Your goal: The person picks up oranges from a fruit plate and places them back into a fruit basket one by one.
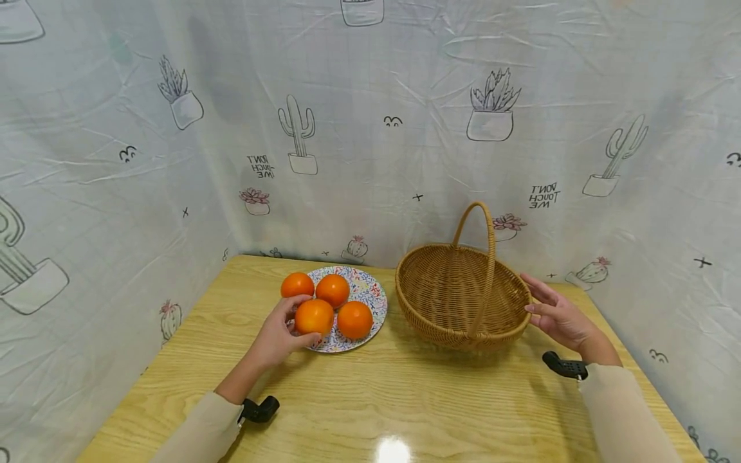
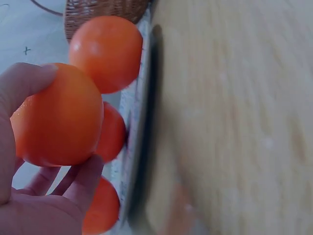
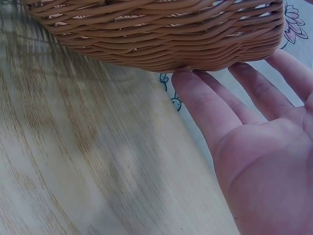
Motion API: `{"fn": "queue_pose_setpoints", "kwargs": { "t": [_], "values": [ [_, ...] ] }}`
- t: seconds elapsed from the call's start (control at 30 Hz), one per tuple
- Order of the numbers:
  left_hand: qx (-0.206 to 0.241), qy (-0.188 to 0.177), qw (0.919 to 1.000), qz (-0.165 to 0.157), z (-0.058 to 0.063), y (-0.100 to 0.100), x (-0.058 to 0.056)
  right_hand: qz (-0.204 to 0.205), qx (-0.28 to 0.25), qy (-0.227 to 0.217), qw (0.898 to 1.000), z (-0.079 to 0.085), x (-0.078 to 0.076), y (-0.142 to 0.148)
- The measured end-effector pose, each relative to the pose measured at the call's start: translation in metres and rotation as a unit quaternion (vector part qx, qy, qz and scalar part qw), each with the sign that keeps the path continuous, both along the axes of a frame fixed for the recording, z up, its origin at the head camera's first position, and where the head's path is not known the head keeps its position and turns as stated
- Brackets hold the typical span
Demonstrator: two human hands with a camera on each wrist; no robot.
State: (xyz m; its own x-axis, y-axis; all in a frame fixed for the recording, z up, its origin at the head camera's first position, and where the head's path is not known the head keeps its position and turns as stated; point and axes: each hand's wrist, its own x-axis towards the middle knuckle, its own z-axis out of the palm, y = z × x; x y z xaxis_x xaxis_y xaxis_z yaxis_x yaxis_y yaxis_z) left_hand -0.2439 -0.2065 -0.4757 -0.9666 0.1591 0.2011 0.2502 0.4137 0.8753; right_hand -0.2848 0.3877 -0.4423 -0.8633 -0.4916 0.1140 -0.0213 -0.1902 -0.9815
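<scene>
My left hand (image 1: 276,335) grips an orange (image 1: 314,317), thumb on one side and fingertips on the other. The left wrist view shows this held orange (image 2: 61,117) raised off the plate's surface. Three more oranges rest on a round patterned plate (image 1: 376,302); one of them, an orange (image 1: 355,319), sits at the plate's front right. Over on the right, my right hand (image 1: 561,316) touches the side of a brown wicker basket (image 1: 434,315) with fairly straight fingers. Up close, its fingertips (image 3: 188,81) press against the woven wall (image 3: 186,36).
The basket has a tall arched handle (image 1: 491,257) and stands right of the plate, towards the back of the wooden table (image 1: 359,399). Wrinkled white sheeting (image 1: 370,167) printed with cactus drawings hangs behind and at both sides. Black bands (image 1: 260,409) sit at the wrists.
</scene>
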Motion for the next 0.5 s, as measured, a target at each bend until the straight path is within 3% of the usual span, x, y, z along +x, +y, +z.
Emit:
{"fn": "queue_pose_setpoints", "kwargs": {
  "t": [0.23,0.5],
  "values": [
    [0.032,-0.002,0.9995,-0.004,0.015,0.006,-0.001,-0.004,0.009,-0.007,1.0,-0.001,-0.002,-0.001],
    [0.067,-0.025,0.9971,-0.025,0.025,0.014,-0.01,0.002,-0.008,-0.005,1.0,-0.004,-0.004,0.002]
  ]
}}
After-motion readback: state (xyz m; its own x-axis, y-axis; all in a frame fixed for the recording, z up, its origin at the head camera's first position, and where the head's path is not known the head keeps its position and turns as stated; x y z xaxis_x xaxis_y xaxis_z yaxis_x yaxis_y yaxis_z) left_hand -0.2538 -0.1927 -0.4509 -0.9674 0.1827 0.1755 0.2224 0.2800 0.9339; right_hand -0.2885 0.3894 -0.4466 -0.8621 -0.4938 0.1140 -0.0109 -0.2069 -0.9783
